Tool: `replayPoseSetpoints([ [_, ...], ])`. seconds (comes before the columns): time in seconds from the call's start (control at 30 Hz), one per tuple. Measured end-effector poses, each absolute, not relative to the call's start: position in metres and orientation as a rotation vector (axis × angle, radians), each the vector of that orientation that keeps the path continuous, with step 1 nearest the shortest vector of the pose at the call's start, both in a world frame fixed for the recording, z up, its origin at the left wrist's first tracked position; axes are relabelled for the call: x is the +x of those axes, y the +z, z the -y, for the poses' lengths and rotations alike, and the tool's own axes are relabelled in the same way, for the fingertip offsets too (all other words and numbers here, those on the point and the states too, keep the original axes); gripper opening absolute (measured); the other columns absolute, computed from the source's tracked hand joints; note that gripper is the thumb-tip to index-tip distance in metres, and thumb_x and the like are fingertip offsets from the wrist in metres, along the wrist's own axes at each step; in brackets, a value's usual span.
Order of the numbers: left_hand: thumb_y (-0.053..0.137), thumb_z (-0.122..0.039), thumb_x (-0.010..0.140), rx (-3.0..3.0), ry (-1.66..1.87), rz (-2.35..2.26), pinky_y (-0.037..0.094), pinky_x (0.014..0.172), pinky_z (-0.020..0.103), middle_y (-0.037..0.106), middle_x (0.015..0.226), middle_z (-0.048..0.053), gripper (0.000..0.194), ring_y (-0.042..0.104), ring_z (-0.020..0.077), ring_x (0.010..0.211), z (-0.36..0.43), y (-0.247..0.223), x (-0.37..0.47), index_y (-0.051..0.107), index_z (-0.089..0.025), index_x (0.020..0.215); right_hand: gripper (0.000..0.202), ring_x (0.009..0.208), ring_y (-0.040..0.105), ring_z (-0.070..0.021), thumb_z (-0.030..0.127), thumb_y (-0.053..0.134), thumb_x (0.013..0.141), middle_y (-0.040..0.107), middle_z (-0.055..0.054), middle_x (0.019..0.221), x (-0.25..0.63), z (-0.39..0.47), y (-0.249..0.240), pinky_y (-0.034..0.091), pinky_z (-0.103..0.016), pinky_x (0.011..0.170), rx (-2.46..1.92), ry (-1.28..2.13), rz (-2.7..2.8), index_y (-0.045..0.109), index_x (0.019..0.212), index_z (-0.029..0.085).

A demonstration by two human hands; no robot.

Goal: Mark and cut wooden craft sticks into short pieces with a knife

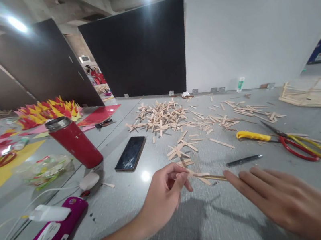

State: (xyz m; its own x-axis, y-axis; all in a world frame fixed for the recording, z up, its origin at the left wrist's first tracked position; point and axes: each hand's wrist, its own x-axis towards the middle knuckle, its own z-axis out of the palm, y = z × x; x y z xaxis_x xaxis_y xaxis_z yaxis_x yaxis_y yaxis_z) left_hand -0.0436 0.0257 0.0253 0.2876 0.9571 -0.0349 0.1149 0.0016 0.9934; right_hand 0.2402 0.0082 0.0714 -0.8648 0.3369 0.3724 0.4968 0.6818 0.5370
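Note:
My left hand [167, 188] is closed at the centre, thumb and fingers pinching the end of a small assembly of wooden sticks [201, 175]. A darker strip [215, 177] runs from it toward my right hand [277, 194], whose fingers are stretched out and slightly blurred. The index fingertip of that hand is at the strip's right end; whether it presses on it I cannot tell. Just beyond lies a black pen [244, 160]. Loose wooden sticks [181, 147] lie past my left hand, with a larger pile [161, 115] behind them.
Right: a yellow-handled cutter [252, 135], scissors [298, 143] and a wooden frame [312, 98]. Left: a phone [131, 154], a red bottle [74, 143], a purple power strip [57, 229] with cables, a plastic bag [46, 170] and folded paper [49, 112]. Panels [140, 50] stand behind.

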Motion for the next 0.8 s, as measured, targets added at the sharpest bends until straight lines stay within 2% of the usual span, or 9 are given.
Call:
replayPoseSetpoints([
  [0.1,0.052,-0.045,0.105,1.449,0.699,-1.052,0.034,0.041,0.021,0.069,0.073,0.001,0.029,0.041,0.0074,0.038,-0.027,0.020,-0.042,0.058,-0.019,0.095,0.048,0.071,0.073,-0.0244,-0.007,0.042,0.077,0.078,-0.007,0.088,0.237,-0.008,0.052,0.049,-0.038,0.064,-0.737,-0.925,2.685,0.061,0.117,0.012],
  [0.17,0.054,-0.038,0.102,1.500,0.595,-1.057,0.035,0.045,0.022,0.065,0.068,-0.001,0.024,0.045,0.0097,0.043,-0.027,0.017,-0.041,0.060,-0.019,0.090,0.043,0.069,0.072,-0.0258,-0.004,0.048,0.070,0.077,-0.006,0.084,0.233,-0.006,0.038,0.044,-0.038,0.057,-0.789,-0.870,2.715,0.060,0.106,0.017],
  [0.23,0.057,-0.031,0.099,1.567,0.545,-1.079,0.037,0.052,0.022,0.060,0.064,-0.002,0.020,0.049,0.0119,0.051,-0.027,0.015,-0.040,0.061,-0.019,0.083,0.047,0.071,0.072,-0.0262,-0.003,0.050,0.067,0.077,-0.008,0.087,0.230,-0.005,0.027,0.042,-0.038,0.055,-0.815,-0.841,2.738,0.061,0.109,0.016],
  [0.33,0.058,-0.026,0.097,1.653,0.495,-1.088,0.038,0.059,0.024,0.057,0.062,-0.002,0.025,0.052,0.0136,0.059,-0.028,0.014,-0.041,0.062,-0.018,0.074,0.066,0.067,0.071,-0.0238,-0.003,0.051,0.067,0.077,-0.007,0.089,0.227,-0.001,0.018,0.043,-0.038,0.052,-0.782,-0.804,2.771,0.057,0.133,0.007],
  [0.4,0.056,-0.026,0.098,1.688,0.474,-1.086,0.038,0.060,0.024,0.056,0.060,-0.003,0.028,0.051,0.0137,0.059,-0.030,0.013,-0.041,0.061,-0.018,0.071,0.074,0.063,0.070,-0.0210,-0.002,0.050,0.068,0.076,-0.004,0.086,0.226,0.001,0.017,0.043,-0.036,0.051,-0.751,-0.729,2.792,0.052,0.142,0.006],
  [0.5,0.055,-0.027,0.097,1.731,0.471,-1.098,0.037,0.060,0.024,0.053,0.058,-0.003,0.030,0.048,0.0138,0.058,-0.031,0.010,-0.040,0.061,-0.019,0.070,0.074,0.056,0.068,-0.0172,-0.003,0.049,0.061,0.074,0.000,0.078,0.223,0.005,0.020,0.042,-0.032,0.050,-0.768,-0.639,2.774,0.055,0.134,0.010],
  [0.63,0.057,-0.028,0.097,1.803,0.478,-1.108,0.034,0.060,0.025,0.053,0.060,-0.003,0.028,0.046,0.0142,0.061,-0.028,0.010,-0.040,0.064,-0.018,0.071,0.057,0.045,0.063,-0.0171,-0.005,0.050,0.059,0.071,0.002,0.072,0.218,0.005,0.026,0.037,-0.033,0.046,-0.849,-0.667,2.768,0.056,0.112,0.019],
  [0.7,0.057,-0.027,0.096,1.831,0.487,-1.123,0.033,0.059,0.026,0.053,0.060,-0.003,0.029,0.044,0.0142,0.060,-0.027,0.010,-0.040,0.063,-0.018,0.069,0.055,0.041,0.061,-0.0177,-0.005,0.051,0.061,0.070,0.002,0.069,0.217,0.004,0.026,0.035,-0.034,0.044,-0.850,-0.709,2.815,0.056,0.111,0.019],
  [0.8,0.053,-0.027,0.098,1.834,0.487,-1.137,0.034,0.058,0.026,0.053,0.056,-0.003,0.032,0.047,0.0145,0.056,-0.028,0.008,-0.040,0.061,-0.019,0.068,0.063,0.043,0.064,-0.0192,-0.006,0.053,0.061,0.072,0.001,0.069,0.218,0.002,0.024,0.034,-0.035,0.044,-0.843,-0.761,2.873,0.056,0.122,0.012],
])
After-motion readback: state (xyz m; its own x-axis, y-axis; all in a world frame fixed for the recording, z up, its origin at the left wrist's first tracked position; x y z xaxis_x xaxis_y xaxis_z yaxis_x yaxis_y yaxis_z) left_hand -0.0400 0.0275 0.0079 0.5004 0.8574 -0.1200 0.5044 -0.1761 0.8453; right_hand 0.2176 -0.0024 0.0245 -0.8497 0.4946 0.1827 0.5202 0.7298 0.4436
